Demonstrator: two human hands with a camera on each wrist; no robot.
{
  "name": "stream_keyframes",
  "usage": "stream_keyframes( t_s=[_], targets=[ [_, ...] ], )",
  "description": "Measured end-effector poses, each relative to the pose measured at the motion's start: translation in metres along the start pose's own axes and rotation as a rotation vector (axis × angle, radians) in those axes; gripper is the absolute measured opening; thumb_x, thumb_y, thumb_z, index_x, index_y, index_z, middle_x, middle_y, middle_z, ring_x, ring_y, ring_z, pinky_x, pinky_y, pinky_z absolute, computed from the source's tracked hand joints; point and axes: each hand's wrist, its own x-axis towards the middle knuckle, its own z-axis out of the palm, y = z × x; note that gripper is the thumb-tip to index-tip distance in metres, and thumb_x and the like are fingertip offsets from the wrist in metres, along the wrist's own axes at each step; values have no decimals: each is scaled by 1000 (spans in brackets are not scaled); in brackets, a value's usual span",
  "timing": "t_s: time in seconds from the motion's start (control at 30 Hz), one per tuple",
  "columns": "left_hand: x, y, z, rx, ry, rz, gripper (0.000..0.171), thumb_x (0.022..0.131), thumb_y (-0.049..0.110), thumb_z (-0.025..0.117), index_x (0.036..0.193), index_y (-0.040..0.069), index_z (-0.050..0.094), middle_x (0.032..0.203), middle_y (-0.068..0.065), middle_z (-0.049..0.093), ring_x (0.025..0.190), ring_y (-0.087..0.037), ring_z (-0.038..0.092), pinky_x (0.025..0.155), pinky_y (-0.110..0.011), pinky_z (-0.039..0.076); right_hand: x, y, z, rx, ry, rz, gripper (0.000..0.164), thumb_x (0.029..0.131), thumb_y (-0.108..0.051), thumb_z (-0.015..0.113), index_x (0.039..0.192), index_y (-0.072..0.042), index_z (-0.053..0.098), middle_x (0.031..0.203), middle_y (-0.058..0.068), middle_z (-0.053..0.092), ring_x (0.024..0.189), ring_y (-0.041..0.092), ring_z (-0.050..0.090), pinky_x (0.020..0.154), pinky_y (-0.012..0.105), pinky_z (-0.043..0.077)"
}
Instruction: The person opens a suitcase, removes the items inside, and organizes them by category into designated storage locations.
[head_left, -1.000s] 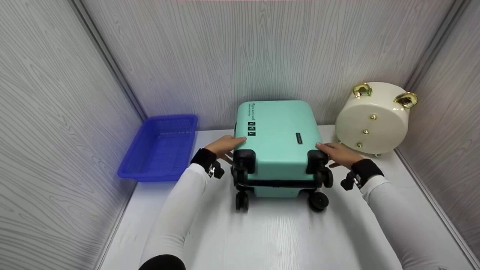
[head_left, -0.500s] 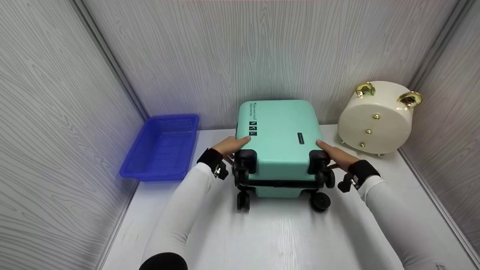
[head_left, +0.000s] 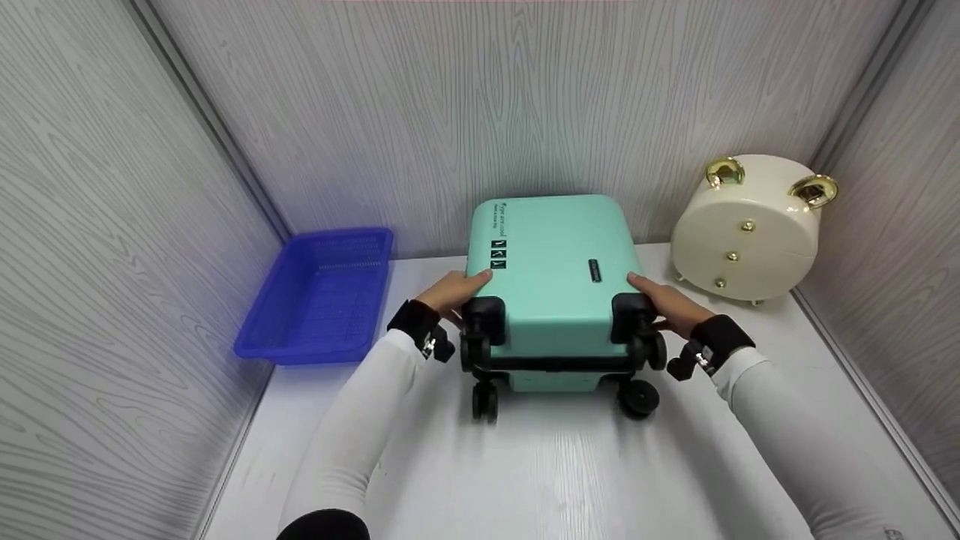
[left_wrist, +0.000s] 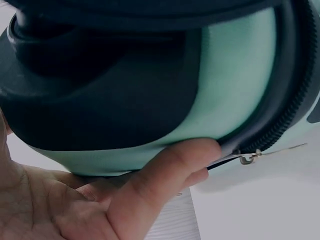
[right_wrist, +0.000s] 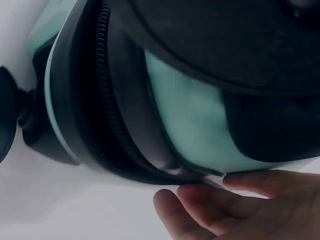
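Observation:
A mint-green suitcase (head_left: 555, 247) lies on its side on the white table, its black wheels toward me and its top end by the back wall. My left hand (head_left: 456, 292) holds its left edge, thumb on the upper face and fingers along the side. In the left wrist view, those fingers (left_wrist: 165, 175) touch the shell close to a zipper pull (left_wrist: 247, 159). At the right edge my right hand (head_left: 671, 306) holds the suitcase likewise, its thumb on top. Its fingers (right_wrist: 210, 205) lie against the side beside the black zipper band (right_wrist: 112, 115).
A blue plastic basket (head_left: 251, 349) stands at the back left, near the left wall. At the back right is a round cream case (head_left: 780, 247) with gold ear-shaped parts and gold studs. Walls enclose the back and both sides of the table.
Both hands keep their places on the suitcase, with only slight shifts of the fingers and wrists. The suitcase stays about where it was; the view moves a little.

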Motion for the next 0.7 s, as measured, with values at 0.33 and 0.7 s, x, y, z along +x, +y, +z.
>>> stream_keyframes(
  t_s=[0.33,0.7],
  targets=[
    [-3,-19,-11,-127,-6,-3,72,113,60,44,149,-1,54,112,-9,68,91,-20,70,88,-48,64,-11,-42,10,110,66,-37,46,109,-62,47,101,-21,68,88,-9,72,86,12,71,82,31,59],
    [-38,9,-20,190,37,188,49,110,37,61,141,-1,62,111,-10,68,87,-16,63,77,-32,56,-21,-87,9,98,48,-164,55,112,-56,51,136,-7,55,96,-12,76,90,5,75,84,26,62]
  ],
)
